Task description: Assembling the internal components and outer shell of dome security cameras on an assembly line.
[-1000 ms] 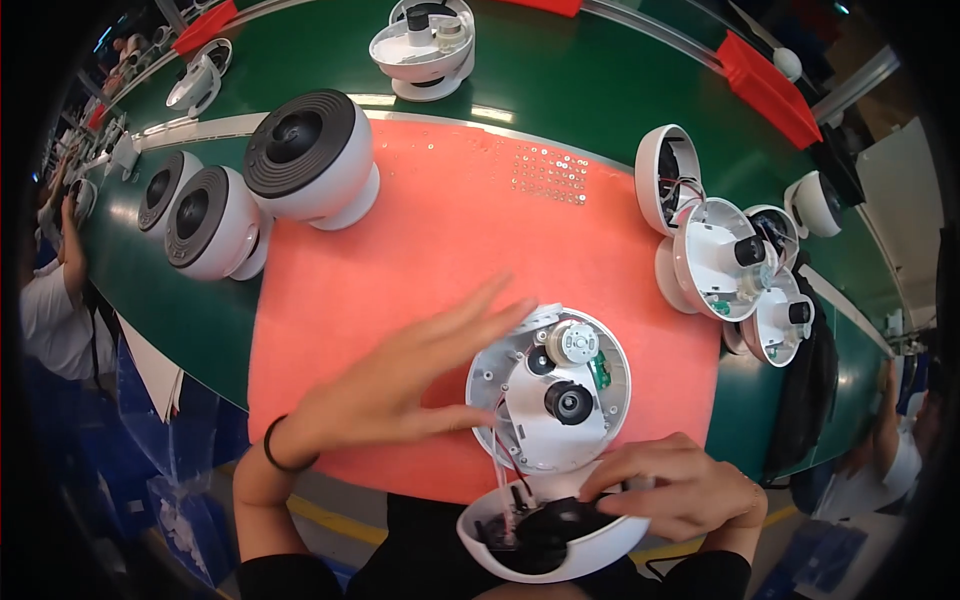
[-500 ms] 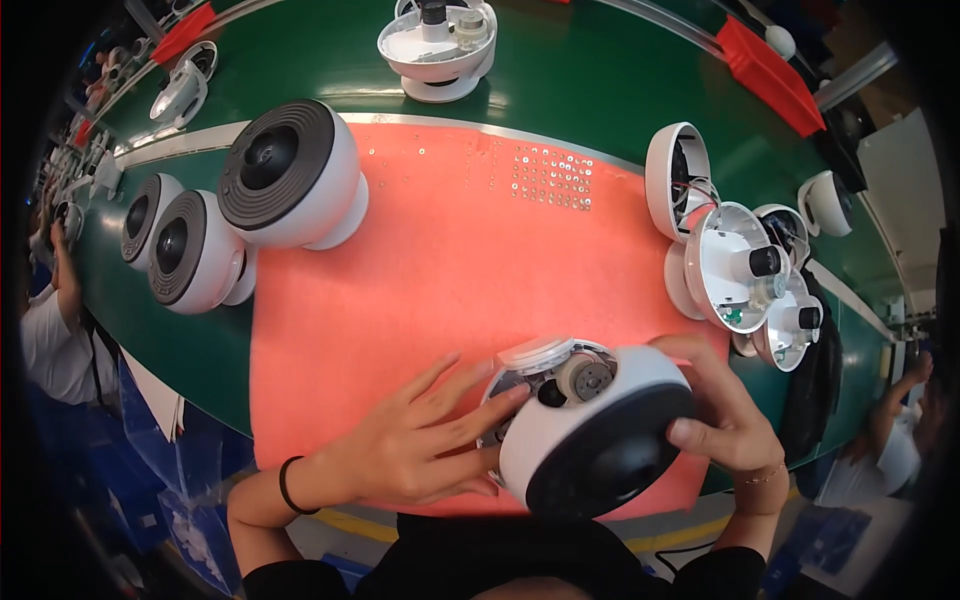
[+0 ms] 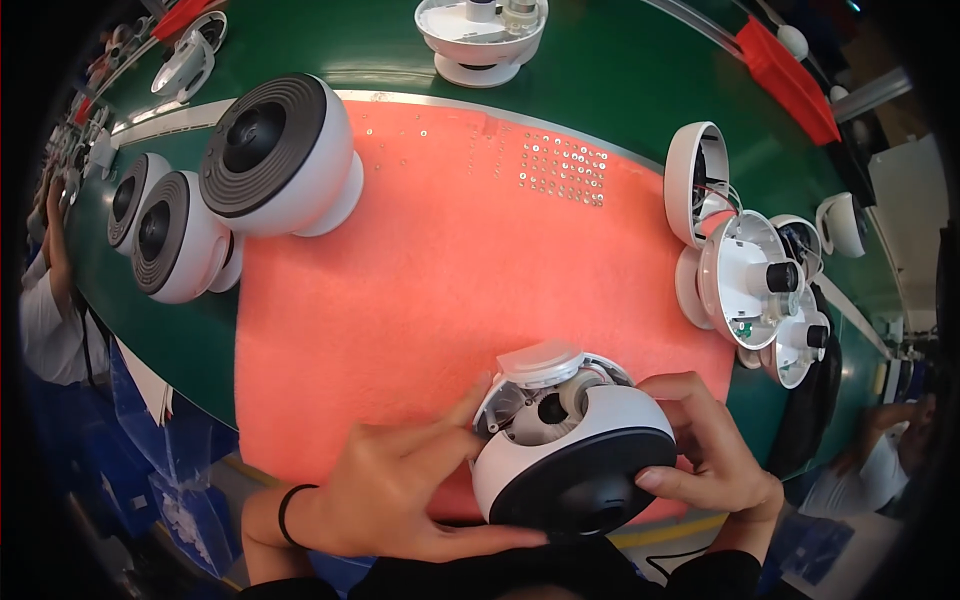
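Dome camera (image 3: 575,455): you are holding it at the near edge of the orange mat (image 3: 440,270), tilted so its dark front ring is facing you and its open back, with the inner parts showing, is pointing away.
Left hand (image 3: 400,490): you are cupping the camera's left side, fingers (image 3: 450,440) spread, the index reaching up to the rim of the open back, the thumb lying under the dark ring.
Right hand (image 3: 715,455): you are gripping the right side of the white shell, fingers curled around it, the thumb pressing on the ring's edge.
Counter (image 3: 600,70): green, carrying the mat.
Finished cameras (image 3: 275,160): three are sitting at the mat's left edge, ribbed dark fronts turned toward you.
Open units (image 3: 750,275): several are standing on edge just beside the mat's right side.
Screws (image 3: 560,170): small ones are lying in rows at the mat's far edge.
White base (image 3: 480,30): resting on the counter beyond the mat.
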